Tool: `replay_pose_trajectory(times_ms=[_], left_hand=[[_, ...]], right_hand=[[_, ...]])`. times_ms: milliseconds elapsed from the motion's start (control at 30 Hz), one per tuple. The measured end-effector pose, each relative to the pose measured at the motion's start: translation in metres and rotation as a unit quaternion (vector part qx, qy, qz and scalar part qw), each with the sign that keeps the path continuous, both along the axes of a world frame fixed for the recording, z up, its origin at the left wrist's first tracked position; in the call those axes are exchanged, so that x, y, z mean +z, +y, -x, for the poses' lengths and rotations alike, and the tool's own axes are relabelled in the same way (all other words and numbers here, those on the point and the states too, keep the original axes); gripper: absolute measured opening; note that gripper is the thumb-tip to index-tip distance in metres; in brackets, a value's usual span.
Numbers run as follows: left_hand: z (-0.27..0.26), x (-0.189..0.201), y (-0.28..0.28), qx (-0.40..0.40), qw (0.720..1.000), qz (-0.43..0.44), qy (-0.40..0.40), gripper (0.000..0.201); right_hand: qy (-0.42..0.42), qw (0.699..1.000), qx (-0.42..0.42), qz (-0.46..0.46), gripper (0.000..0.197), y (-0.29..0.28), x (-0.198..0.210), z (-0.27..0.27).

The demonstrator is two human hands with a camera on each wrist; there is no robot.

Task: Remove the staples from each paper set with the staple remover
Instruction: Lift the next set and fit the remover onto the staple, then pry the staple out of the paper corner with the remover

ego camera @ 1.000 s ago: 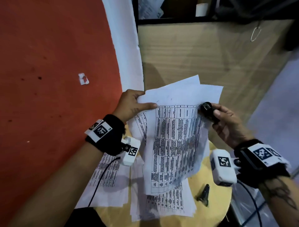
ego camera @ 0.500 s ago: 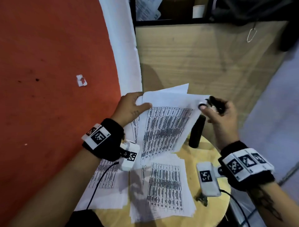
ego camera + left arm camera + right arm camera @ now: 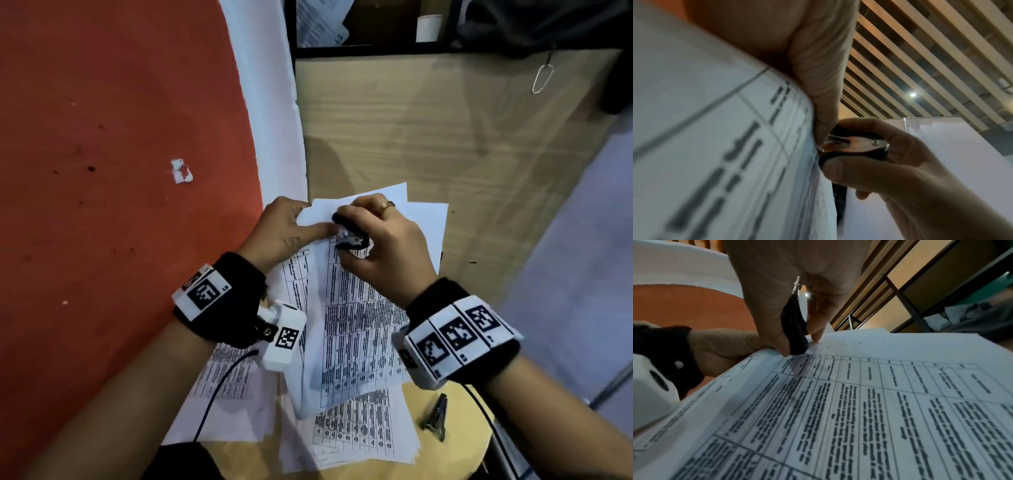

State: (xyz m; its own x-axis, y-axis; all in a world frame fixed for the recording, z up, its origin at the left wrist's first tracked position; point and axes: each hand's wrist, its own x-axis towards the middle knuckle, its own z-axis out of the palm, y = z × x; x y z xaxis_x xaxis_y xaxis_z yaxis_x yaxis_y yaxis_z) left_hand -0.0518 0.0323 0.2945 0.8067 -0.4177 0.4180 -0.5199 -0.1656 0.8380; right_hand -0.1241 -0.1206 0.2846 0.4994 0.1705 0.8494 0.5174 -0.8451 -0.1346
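Papers (image 3: 356, 431) on stool (image 3: 459, 455) (clip (image 3: 435, 416) rightward)

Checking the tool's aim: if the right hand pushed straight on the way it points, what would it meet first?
Probably the held paper set at its top corner: the right hand points the staple remover there, beside the left hand's thumb. The staple itself isn't visible.

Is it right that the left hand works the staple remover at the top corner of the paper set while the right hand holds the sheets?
No, the hands are swapped. The right hand grips the staple remover at the top corner of the paper set; the left hand holds the sheets. The head view shows it.
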Motion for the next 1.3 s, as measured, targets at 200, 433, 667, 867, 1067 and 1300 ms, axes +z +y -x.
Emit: replay_pose_trajectory(times_ms=[200,433,667,867,1067,1300], left_hand=[[0.004,0.001,0.001,-0.018,1.0,0.006,0.016,0.054],[0.012,0.01,0.006,-0.051,0.997,0.007,0.05,0.009],[0.016,0.016,0.005,-0.06,0.997,-0.002,0.044,0.01],[0.011,0.017,0.004,-0.042,0.999,-0.02,0.011,0.049],[0.012,0.02,0.005,-0.056,0.997,-0.049,0.003,0.045],[0.013,0.019,0.004,-0.091,0.994,-0.056,0.026,0.022]], right_hand=[[0.002,1.0,0.019,0.015,0.043,-0.001,0.0,0.0],[0.01,0.997,0.056,-0.057,0.041,-0.007,-0.001,0.0],[-0.005,0.999,0.051,0.01,0.039,-0.01,0.004,0.002],[-0.032,0.997,0.026,0.065,0.032,-0.005,0.006,0.002],[-0.03,0.995,0.021,0.092,0.031,-0.007,0.008,0.001],[-0.024,0.991,0.031,0.129,0.028,-0.011,0.012,0.001]])
